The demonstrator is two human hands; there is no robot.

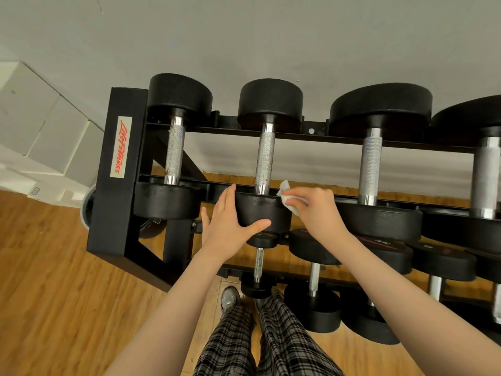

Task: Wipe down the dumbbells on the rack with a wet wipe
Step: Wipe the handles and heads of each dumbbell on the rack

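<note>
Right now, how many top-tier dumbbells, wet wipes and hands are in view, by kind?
Top-tier dumbbells: 4, the rightmost cut by the frame edge
Wet wipe: 1
Hands: 2, left hand and right hand
Total: 7

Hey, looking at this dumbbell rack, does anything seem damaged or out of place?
Mostly orderly: the top-row dumbbells sit parallel across the rack. One thing stands out: the leftmost dumbbell's handle shows brownish, rust-like spots near its lower end, and the small dumbbell's handle on the lower row looks similarly speckled. Nothing is spilled or toppled.
</note>
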